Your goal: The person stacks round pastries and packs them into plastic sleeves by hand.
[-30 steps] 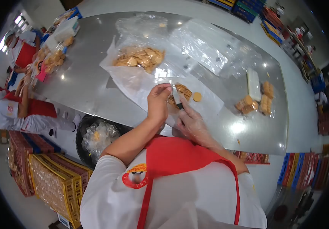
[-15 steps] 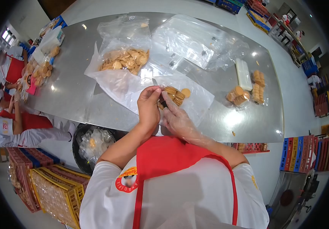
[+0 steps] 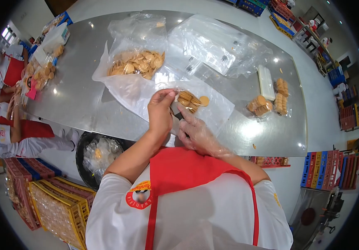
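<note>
My bare left hand (image 3: 161,109) pinches the edge of a small clear bag of round cookies (image 3: 189,101) with thumb and forefinger. The bag lies tilted on a white plastic sheet (image 3: 219,106), and a single round cookie (image 3: 204,101) shows at its right end. My right hand (image 3: 198,134), in a clear plastic glove, is just below the bag with curled fingers and the forefinger stretched toward it. A dark, narrow tool (image 3: 180,116) shows between this hand and the bag; most of it is hidden.
An open bag of loose cookies (image 3: 135,64) lies beyond my left hand. Clear empty bags (image 3: 212,46) spread at the back of the metal table (image 3: 92,100). Packed cookies (image 3: 281,98) and a white stack (image 3: 266,83) lie right. Co-workers (image 3: 25,129) stand left, near a bin (image 3: 88,160).
My right hand has drawn slightly down and away from my left hand, with its lower fingers curled more. The cookie bag is less covered. The metal blade-like strip above my left hand no longer shows.
</note>
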`<act>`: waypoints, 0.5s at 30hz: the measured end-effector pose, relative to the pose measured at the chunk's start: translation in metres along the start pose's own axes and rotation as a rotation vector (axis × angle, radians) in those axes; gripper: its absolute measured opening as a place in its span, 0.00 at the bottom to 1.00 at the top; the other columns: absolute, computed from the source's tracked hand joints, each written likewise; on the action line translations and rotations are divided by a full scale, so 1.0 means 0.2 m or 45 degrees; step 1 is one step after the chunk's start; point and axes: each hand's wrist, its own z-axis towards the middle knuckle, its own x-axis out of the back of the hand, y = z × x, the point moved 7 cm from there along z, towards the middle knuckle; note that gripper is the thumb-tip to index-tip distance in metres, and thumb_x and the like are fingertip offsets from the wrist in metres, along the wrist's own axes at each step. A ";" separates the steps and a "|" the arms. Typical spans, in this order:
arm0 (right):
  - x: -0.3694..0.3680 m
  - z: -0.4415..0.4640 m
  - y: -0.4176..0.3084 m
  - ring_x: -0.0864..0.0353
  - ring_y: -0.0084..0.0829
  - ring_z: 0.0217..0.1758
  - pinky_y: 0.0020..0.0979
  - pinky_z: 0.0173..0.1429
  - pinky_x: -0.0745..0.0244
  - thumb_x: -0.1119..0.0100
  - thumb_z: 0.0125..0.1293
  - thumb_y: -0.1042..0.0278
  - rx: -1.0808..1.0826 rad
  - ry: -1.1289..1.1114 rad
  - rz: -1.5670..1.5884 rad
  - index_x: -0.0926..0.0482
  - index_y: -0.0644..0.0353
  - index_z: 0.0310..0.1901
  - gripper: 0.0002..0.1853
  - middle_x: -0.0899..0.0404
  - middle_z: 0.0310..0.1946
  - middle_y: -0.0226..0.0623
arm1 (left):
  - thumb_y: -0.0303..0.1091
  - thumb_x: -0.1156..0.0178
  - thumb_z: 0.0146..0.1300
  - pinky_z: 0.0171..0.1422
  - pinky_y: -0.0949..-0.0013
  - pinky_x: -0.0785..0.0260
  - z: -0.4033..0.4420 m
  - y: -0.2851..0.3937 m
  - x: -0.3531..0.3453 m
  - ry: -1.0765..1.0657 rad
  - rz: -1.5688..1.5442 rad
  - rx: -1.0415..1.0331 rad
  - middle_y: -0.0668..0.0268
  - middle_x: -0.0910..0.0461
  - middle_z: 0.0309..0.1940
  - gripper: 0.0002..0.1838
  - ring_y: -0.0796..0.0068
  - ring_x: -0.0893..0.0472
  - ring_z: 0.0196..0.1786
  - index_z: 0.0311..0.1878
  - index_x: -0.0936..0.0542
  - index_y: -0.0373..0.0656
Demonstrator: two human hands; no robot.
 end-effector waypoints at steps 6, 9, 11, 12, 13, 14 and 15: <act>0.03 0.05 0.02 0.40 0.19 0.19 0.21 0.21 0.42 0.55 0.74 0.71 0.030 -0.041 0.227 0.44 0.47 0.77 0.30 0.36 0.21 0.25 | 0.18 0.43 0.65 0.56 0.72 0.29 0.00 -0.03 0.03 -0.067 0.046 0.021 0.59 0.17 0.44 0.08 0.73 0.20 0.47 0.47 0.21 0.34; 0.04 0.05 0.03 0.41 0.19 0.18 0.20 0.20 0.42 0.56 0.74 0.72 -0.011 -0.095 0.383 0.44 0.47 0.76 0.30 0.34 0.23 0.26 | 0.17 0.43 0.64 0.55 0.73 0.29 -0.02 0.00 0.02 -0.096 -0.009 0.036 0.59 0.17 0.45 0.14 0.74 0.20 0.46 0.52 0.25 0.36; 0.04 0.06 0.05 0.43 0.19 0.16 0.21 0.18 0.44 0.57 0.75 0.72 0.011 -0.106 0.418 0.45 0.47 0.77 0.30 0.33 0.22 0.28 | 0.17 0.43 0.63 0.54 0.73 0.29 -0.05 0.02 0.01 -0.091 -0.051 0.056 0.59 0.18 0.45 0.16 0.74 0.20 0.46 0.54 0.27 0.37; 0.05 0.06 0.05 0.43 0.19 0.16 0.21 0.18 0.44 0.57 0.75 0.71 0.013 -0.097 0.439 0.46 0.46 0.77 0.30 0.33 0.22 0.29 | 0.16 0.43 0.62 0.53 0.73 0.28 -0.06 0.02 0.01 -0.077 -0.064 0.068 0.59 0.18 0.45 0.17 0.75 0.20 0.46 0.54 0.29 0.37; 0.05 0.06 0.04 0.43 0.19 0.15 0.22 0.17 0.45 0.57 0.75 0.71 0.015 -0.088 0.461 0.47 0.46 0.77 0.31 0.33 0.22 0.29 | 0.16 0.43 0.62 0.52 0.74 0.28 -0.08 0.02 0.01 -0.064 -0.077 0.082 0.59 0.18 0.45 0.18 0.75 0.20 0.46 0.55 0.30 0.38; 0.05 0.06 0.04 0.43 0.19 0.15 0.21 0.17 0.45 0.57 0.75 0.71 0.004 -0.058 0.442 0.47 0.47 0.77 0.31 0.33 0.22 0.29 | 0.17 0.43 0.62 0.51 0.74 0.28 -0.08 0.00 0.02 -0.071 -0.090 0.086 0.60 0.18 0.44 0.17 0.76 0.21 0.45 0.53 0.29 0.39; 0.05 0.04 0.01 0.43 0.19 0.16 0.21 0.17 0.45 0.57 0.75 0.71 -0.008 -0.029 0.422 0.47 0.47 0.77 0.31 0.33 0.22 0.28 | 0.18 0.43 0.62 0.50 0.74 0.28 -0.08 -0.03 0.04 -0.077 -0.103 0.088 0.62 0.18 0.44 0.15 0.77 0.21 0.44 0.52 0.28 0.39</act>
